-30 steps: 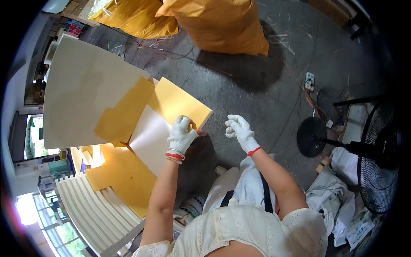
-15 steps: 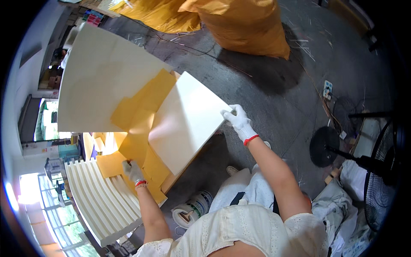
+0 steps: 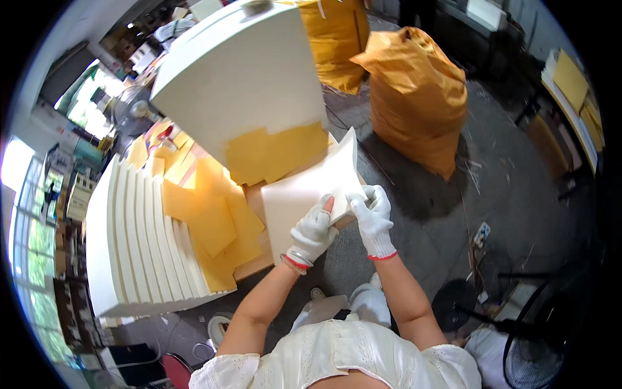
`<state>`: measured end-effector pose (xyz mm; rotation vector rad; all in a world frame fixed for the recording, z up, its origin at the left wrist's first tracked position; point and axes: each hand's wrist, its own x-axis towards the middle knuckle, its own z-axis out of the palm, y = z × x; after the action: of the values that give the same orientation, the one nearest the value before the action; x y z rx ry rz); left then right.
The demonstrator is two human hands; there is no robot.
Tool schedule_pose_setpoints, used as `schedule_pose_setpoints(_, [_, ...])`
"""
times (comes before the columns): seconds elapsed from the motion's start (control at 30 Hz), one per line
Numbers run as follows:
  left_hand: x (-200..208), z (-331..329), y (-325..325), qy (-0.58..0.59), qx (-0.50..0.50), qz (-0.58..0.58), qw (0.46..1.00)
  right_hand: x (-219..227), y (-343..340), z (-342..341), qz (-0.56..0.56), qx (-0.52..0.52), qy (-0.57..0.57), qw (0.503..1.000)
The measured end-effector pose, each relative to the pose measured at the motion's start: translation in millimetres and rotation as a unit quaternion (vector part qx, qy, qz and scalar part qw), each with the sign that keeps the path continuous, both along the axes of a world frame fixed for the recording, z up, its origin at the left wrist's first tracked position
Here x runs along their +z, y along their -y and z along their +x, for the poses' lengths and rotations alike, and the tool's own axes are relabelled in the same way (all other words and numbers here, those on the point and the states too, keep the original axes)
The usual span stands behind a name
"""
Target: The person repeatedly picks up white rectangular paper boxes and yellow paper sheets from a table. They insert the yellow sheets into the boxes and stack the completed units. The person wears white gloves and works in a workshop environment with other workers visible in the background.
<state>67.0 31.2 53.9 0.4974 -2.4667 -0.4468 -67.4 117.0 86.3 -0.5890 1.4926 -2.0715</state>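
Note:
My left hand (image 3: pixel 313 229), in a white glove with its bare thumb tip showing, grips the near edge of a pile of white paper sheets (image 3: pixel 299 191). Close beside it, my right hand (image 3: pixel 373 219), gloved in white with a red cuff, pinches the right corner of the same sheets. Between the two hands the sheets bend, and their far right corner curls upward. How many sheets each hand holds cannot be seen. The pile lies on a wooden board (image 3: pixel 256 267). Loose yellow sheets (image 3: pixel 210 217) overlap to the left of my hands.
A tall white paper block (image 3: pixel 243 84) stands behind the pile, with yellow sheets (image 3: pixel 275 152) against its base. Several staggered white stacks (image 3: pixel 139 249) fan out at left. Orange sacks (image 3: pixel 418 104) stand on the floor ahead. A fan (image 3: pixel 534 356) is at lower right.
My left hand has moved right from the yellow sheets onto the white sheets. My right hand remains at their corner, which now curls up. The view has shifted.

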Motion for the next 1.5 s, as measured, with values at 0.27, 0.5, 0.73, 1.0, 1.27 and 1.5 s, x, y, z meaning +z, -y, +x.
schedule_pose_setpoints(0.27, [147,29,11,-0.327,0.156,0.279,0.889,42,18,59,-0.052,0.243,-0.254,0.935])
schedule_pose_setpoints(0.5, [211,37,-53,-0.639,0.214,0.064,0.736,36,-4,103,-0.118,0.071,-0.512,0.848])
schedule_pose_setpoints(0.73, [287,30,-109,-0.576,0.136,-0.066,0.803,104,41,107,-0.314,0.294,-0.269,0.862])
schedule_pose_setpoints(1.0, [426,73,-40,-0.309,0.338,-0.431,0.777,204,111,202,-0.38,0.624,0.048,0.681])
schedule_pose_setpoints(1.27, [425,349,-25,-0.237,0.332,-0.179,0.895,271,160,343,-0.204,0.602,0.161,0.755])
schedule_pose_setpoints(1.5, [291,588,0,-0.048,0.573,0.019,0.818,278,150,350,0.11,0.522,-0.447,0.718])
